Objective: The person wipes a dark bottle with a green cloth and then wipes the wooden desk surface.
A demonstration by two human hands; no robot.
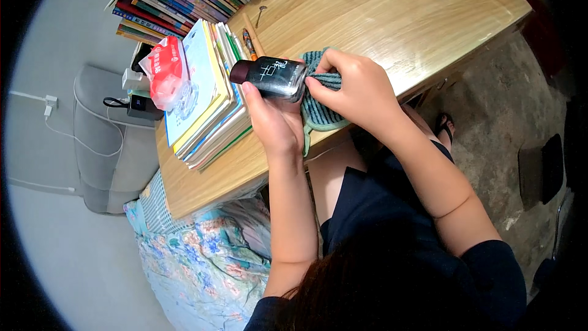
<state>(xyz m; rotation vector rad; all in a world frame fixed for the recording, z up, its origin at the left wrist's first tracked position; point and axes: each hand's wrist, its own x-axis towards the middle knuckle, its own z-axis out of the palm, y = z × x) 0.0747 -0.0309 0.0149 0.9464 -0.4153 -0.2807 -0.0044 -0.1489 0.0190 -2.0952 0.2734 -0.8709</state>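
Note:
A dark glass bottle [280, 76] with a maroon cap lies tilted in my left hand [280, 122], its cap pointing left. The thumb of that hand rests against its side near the cap, and white characters mark its front. My right hand [356, 85] pinches a bunched part of a green striped cloth [317, 112] between thumb and fingers. This pinched fold meets the base end of the bottle. The rest of the cloth, edged in light green, hangs below and behind both hands at the desk's front edge.
Left of my hands, a stack of papers and books [216, 101] carries a red and clear plastic bag [167, 71]. Behind it stands a row of books [179, 2]. A patterned pen [249, 43] lies on the wooden desk [367, 9]. Floral bedding [206, 257] spreads below the desk.

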